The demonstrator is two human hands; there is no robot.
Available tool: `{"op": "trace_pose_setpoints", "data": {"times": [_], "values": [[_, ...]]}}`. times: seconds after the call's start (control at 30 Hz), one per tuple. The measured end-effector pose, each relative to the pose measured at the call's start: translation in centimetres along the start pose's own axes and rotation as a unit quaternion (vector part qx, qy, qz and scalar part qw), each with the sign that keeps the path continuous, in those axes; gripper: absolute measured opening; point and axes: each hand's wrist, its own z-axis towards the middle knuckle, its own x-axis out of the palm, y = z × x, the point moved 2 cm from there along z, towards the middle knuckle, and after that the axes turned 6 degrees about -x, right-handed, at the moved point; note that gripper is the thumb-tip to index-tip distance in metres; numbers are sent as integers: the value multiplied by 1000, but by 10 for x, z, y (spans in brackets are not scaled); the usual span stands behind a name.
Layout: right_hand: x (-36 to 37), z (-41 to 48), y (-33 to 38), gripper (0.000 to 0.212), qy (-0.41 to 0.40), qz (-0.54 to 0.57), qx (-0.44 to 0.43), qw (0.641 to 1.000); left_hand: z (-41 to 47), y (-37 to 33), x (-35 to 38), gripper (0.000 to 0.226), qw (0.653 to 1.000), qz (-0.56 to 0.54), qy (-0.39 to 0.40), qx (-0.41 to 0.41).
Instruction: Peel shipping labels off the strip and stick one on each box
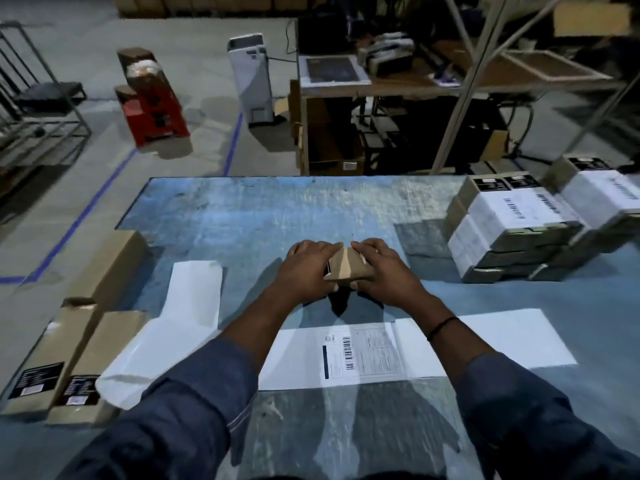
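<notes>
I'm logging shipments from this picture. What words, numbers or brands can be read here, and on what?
Nothing can be read.
Printed label on the strip: barcode and fine print, too blurred.
Labels on the stacked boxes: barcodes, print blurred.
Black stickers on the brown boxes at left: too small.

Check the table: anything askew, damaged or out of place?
No damage visible. The labelled boxes stacked at the right sit staggered, layers not squared. The empty backing strip at the left kinks and curls up beside the unlabelled boxes.
</notes>
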Motion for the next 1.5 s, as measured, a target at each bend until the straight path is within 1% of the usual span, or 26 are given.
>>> {"op": "trace_pose_setpoints", "data": {"times": [0.1,0.17,0.2,0.27,0.3,0.33,0.37,0.43,0.5,0.6,0.7,0.77,0.83,0.87,0.93,1.0,1.07,1.1,1.17,1.27,1.37,1.43,1.5], "values": [[5,4,-7,92,7,12,19,1000,0,3,11,84,999,2,-34,-34],[6,3,-5,92,2,7,34,999,-18,3,13,76,993,-38,-85,-71],[5,0,0,91,-10,-14,43,999,-32,2,13,71,987,-59,-115,-92],[3,-15,18,83,-73,-75,46,993,-63,3,15,57,977,-79,-148,-131],[4,-26,29,75,-114,-90,31,989,-79,5,18,51,976,-79,-142,-147],[8,-37,40,66,-143,-88,15,986,-94,7,20,46,976,-77,-124,-160],[15,-49,50,59,-150,-79,2,986,-106,10,23,45,977,-78,-101,-171],[34,-71,63,51,-110,-59,-4,992,-124,14,27,47,978,-80,-54,-183],[53,-90,73,48,-65,-40,5,997,-134,15,30,55,984,-50,-14,-170],[72,-104,86,44,-36,-19,16,999,-133,12,30,63,989,-3,26,-146],[74,-109,97,46,-22,1,40,999,-126,11,29,55,989,4,63,-134],[75,-110,103,46,-24,21,54,998,-120,14,23,38,988,-38,85,-126],[75,-112,106,46,-37,37,67,996,-112,16,16,15,981,-97,127,-107],[74,-112,106,46,-44,44,75,995,-109,17,12,8,977,-111,152,-95],[71,-114,107,45,-68,61,83,992,-105,19,5,4,970,-133,190,-78],[64,-115,109,42,-109,85,82,987,-101,22,-2,4,959,-185,203,-75],[54,-115,115,36,-137,103,92,981,-98,26,-8,3,939,-259,210,-80],[49,-115,118,33,-136,110,105,979,-98,27,-10,5,926,-297,215,-86],[40,-116,124,32,-116,139,137,974,-98,27,-15,18,902,-350,236,-91],[34,-116,128,35,-93,168,149,970,-99,24,-15,32,883,-380,262,-79],[35,-117,125,38,-85,184,161,966,-101,20,-11,41,869,-404,272,-88],[35,-118,121,40,-96,199,170,960,-101,18,-7,37,856,-420,283,-102],[37,-120,116,41,-105,231,183,950,-100,17,-3,30,851,-423,297,-95]]}}
